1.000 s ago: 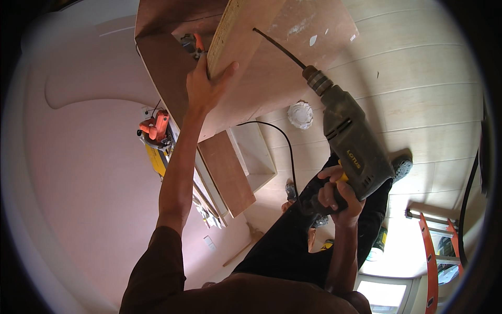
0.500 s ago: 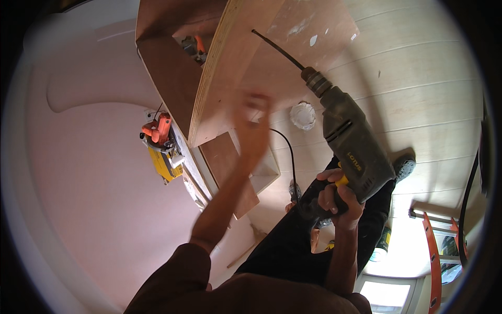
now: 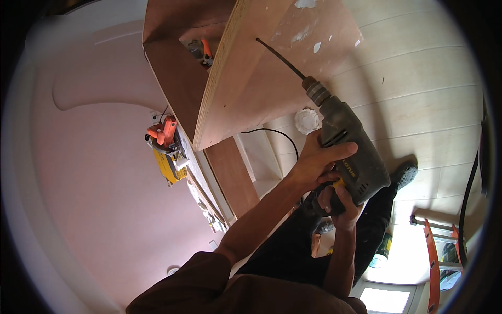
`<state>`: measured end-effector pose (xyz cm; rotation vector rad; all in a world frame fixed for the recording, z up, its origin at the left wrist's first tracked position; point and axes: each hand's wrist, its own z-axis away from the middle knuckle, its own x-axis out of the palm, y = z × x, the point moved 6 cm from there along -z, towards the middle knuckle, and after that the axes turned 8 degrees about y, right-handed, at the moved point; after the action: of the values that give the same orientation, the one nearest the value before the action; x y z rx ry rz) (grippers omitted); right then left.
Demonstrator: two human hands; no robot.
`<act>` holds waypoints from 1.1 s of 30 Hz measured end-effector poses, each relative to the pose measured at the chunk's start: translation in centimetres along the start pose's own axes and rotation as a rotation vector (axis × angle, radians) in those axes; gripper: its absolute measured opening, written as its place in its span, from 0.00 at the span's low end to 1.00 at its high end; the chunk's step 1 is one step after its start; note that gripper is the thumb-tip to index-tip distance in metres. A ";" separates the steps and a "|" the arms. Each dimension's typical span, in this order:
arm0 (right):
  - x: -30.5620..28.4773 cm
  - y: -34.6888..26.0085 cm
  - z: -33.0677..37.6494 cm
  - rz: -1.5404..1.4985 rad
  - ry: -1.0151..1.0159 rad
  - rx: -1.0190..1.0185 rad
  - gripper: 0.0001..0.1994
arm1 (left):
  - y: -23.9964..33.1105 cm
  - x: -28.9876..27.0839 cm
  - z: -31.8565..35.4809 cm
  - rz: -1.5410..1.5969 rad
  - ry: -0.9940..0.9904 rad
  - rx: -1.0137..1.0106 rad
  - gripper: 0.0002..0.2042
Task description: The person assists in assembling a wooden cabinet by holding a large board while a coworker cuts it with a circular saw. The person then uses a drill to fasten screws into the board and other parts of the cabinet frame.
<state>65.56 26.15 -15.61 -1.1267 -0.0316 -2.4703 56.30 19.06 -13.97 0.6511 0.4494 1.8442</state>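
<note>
A dark grey corded power drill (image 3: pixel 351 144) with a yellow trigger is held in both hands. My right hand (image 3: pixel 342 205) is closed around its handle, fingers at the trigger. My left hand (image 3: pixel 323 158) wraps the drill body from the left, thumb lying across its upper side; some of its fingers are hidden behind the tool. The long thin drill bit (image 3: pixel 282 57) points up and left. Its tip is over the side of a plywood cabinet (image 3: pixel 248 94); I cannot tell whether it has entered the wood.
An orange circular saw (image 3: pixel 166 131) rests by a yellow box (image 3: pixel 168 166) left of the cabinet. Another orange-handled tool (image 3: pixel 204 52) lies inside the cabinet. A black cord (image 3: pixel 282 134) curves near a white round object (image 3: pixel 307 121). An orange ladder (image 3: pixel 433 256) stands at the lower right.
My left hand has come down and right, from in front of the cabinet panel onto the drill body. The right hand keeps its grip, and the view has shifted slightly.
</note>
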 end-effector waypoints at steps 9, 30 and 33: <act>-0.3 -1.4 -0.8 0.060 0.059 0.010 0.12 | 0.2 0.7 -0.5 0.060 -0.002 0.002 0.17; 3.1 -2.3 2.7 -0.068 0.100 0.143 0.12 | 1.8 2.4 2.4 -0.058 0.196 0.001 0.18; 3.0 -1.7 2.8 -0.118 0.098 0.156 0.12 | 1.9 2.0 2.3 -0.121 0.176 0.004 0.20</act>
<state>65.16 27.15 -11.26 -0.9623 -0.2645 -2.5719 55.85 20.24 -10.60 0.4554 0.5959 1.7927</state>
